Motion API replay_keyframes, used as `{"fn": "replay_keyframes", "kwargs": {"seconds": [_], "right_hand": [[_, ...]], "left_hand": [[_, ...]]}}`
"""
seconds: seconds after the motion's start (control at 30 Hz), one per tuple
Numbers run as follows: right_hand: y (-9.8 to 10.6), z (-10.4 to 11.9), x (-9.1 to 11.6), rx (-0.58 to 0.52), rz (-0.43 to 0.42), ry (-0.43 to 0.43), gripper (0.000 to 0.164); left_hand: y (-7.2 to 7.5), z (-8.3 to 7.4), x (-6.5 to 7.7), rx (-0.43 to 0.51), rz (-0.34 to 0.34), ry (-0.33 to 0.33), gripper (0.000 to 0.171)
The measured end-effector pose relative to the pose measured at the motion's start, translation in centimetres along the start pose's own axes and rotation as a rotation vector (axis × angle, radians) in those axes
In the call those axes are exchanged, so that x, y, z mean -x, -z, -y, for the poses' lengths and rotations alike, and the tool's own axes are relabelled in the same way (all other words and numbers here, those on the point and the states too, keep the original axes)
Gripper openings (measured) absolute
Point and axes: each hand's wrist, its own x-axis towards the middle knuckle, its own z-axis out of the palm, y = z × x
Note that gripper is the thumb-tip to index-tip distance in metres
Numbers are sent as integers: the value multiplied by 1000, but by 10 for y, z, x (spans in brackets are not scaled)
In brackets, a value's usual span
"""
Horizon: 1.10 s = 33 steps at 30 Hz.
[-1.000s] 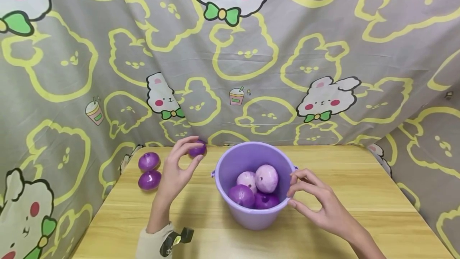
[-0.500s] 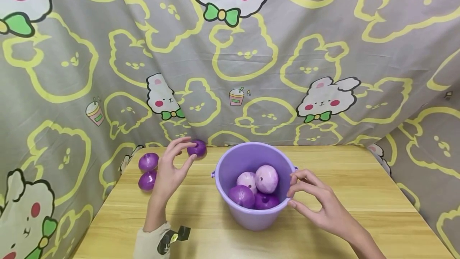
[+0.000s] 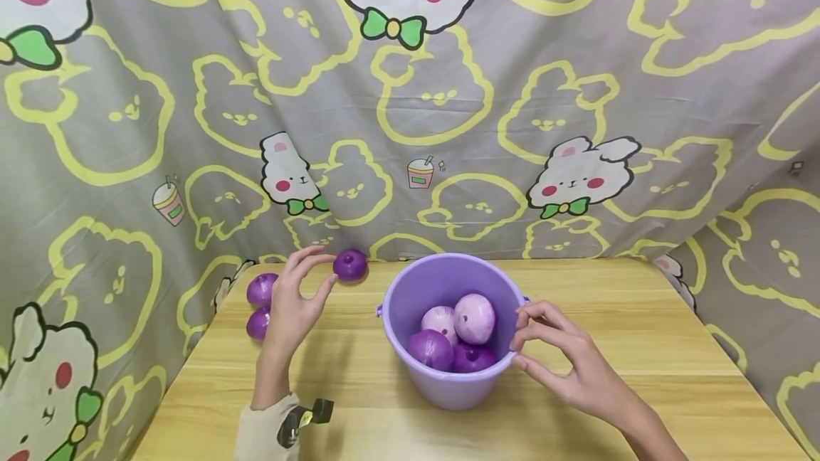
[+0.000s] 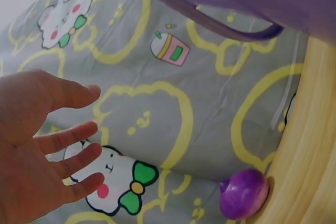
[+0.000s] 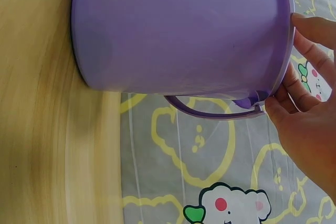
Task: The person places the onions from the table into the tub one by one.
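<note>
A purple bucket (image 3: 448, 393) stands upright on the wooden table with several purple and pale onions (image 3: 430, 350) inside. My right hand (image 3: 576, 368) holds its rim on the right side; in the right wrist view the fingertips (image 5: 302, 22) and thumb sit at the rim. My left hand (image 3: 295, 311) hovers left of the bucket, fingers spread and nothing between them. A dark purple onion (image 3: 350, 265) lies beyond its fingertips near the back edge; the left wrist view shows this onion (image 4: 244, 193) apart from the hand. Two more onions (image 3: 261, 290) lie behind the left hand, partly hidden.
A patterned grey curtain (image 3: 448, 212) hangs right behind the table's back edge and along both sides. The bucket's handle (image 5: 210, 114) hangs down on the far side. Bare wooden table (image 3: 640, 347) lies right of the bucket.
My left hand has drawn to the left, away from the onion at the back, which now shows whole. It covers more of the two left onions. The right hand and bucket stay put.
</note>
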Motion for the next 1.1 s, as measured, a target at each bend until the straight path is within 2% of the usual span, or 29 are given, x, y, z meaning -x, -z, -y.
{"fn": "replay_keyframes", "kwargs": {"seconds": [0.43,1.1], "right_hand": [[0,-7,4,14,7,-15,43],[0,-6,7,25,15,-45,45]], "left_hand": [[7,11,3,-10,1,62,31],[9,30,8,-71,15,94,30]]}}
